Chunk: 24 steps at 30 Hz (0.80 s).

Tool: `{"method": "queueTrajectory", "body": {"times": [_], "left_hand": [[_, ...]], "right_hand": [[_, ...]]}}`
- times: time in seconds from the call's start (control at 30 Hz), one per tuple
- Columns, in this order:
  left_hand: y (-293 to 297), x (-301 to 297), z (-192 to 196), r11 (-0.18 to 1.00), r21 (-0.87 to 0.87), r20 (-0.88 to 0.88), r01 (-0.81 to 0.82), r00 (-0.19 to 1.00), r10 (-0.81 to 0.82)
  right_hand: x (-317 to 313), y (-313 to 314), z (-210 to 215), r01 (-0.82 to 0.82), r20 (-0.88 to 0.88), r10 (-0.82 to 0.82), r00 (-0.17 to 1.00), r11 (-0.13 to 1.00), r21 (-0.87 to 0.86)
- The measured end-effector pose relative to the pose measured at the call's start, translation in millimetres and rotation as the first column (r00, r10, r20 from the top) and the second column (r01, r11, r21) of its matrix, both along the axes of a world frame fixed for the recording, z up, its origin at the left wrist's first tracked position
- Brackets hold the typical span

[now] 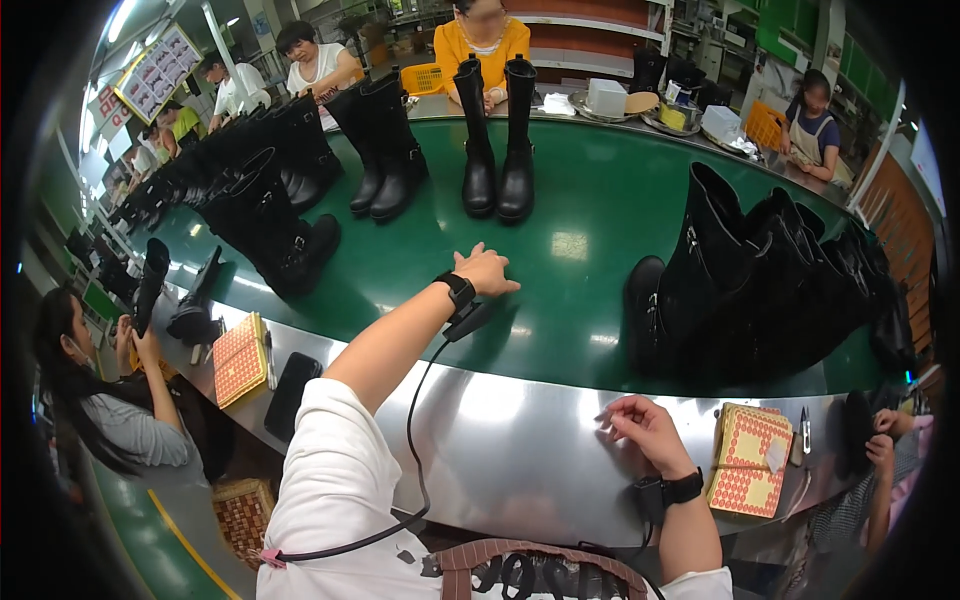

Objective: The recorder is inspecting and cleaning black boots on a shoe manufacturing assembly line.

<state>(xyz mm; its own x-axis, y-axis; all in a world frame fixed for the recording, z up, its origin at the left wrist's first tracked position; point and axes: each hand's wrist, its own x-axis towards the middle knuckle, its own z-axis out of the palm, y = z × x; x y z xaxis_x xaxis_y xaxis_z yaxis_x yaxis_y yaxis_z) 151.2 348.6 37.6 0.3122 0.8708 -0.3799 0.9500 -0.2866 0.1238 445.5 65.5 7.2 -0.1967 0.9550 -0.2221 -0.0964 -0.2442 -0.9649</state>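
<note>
My left hand (483,271) is stretched out over the green belt (570,290), open with its fingers spread and nothing in it. Just beyond it stands a pair of tall black boots (498,150), upright and apart from the fingers. My right hand (645,430) hovers above the metal table edge (530,470), its fingers loosely bent and apart, holding nothing. To its right lies a banded stack of red-and-yellow printed cards (748,460). A dense group of black boots (740,290) stands on the belt beyond those cards. Dark bands with a cable sit on my wrists.
More black boots (385,150) line the belt's left side, one buckled pair (275,225) nearest. A second card stack (241,360) and a dark phone-like object (293,396) lie left on the metal. Co-workers sit around, one at left holding a boot (152,285). A cutter (805,430) lies right.
</note>
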Motion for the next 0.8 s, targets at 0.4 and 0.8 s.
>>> {"method": "queueTrajectory", "body": {"times": [0.4, 0.8], "left_hand": [[94, 14, -21, 0.79, 0.614, 0.129, 0.006, 0.986, -0.108], [159, 29, -69, 0.72, 0.694, 0.173, -0.019, 0.975, -0.141]], "right_hand": [[3, 0, 0, -0.014, 0.009, 0.014, 1.0, 0.997, -0.071], [5, 1, 4, 0.013, -0.067, -0.023, 0.998, 0.991, -0.134]]}}
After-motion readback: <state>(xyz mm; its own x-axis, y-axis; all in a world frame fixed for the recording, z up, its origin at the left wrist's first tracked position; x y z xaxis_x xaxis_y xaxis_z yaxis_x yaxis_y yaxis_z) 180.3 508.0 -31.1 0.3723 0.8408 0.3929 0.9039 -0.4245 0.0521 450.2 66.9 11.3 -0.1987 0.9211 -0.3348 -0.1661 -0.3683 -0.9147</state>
